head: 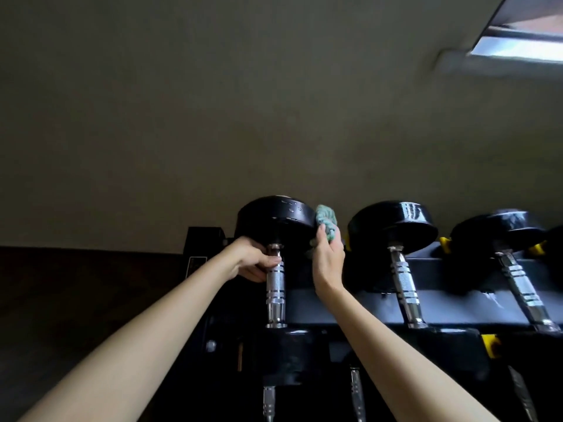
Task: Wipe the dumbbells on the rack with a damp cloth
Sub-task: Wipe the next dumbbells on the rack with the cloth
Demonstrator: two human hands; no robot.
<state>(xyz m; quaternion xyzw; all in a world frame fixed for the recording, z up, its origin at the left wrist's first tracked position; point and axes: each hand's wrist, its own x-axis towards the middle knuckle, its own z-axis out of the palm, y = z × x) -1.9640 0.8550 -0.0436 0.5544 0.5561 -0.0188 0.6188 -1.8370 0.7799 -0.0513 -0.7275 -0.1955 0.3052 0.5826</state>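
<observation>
Dumbbells (393, 225) lie in a row across the rack (350, 309), handles toward us. Our left hand (253, 263) wraps its fingers (269, 262) round the handle (275, 284) of the end dumbbell (274, 217), likely to stop it rolling while we rub. Our right hand (327, 260) grips the cloth (326, 222), bunched and pressed against the rim of that dumbbell's far head. Wet marks on the head suggest wiping is underway.

A plain grey wall (213, 102) fills the upper view, with a bright window (518, 51) in the top right corner.
</observation>
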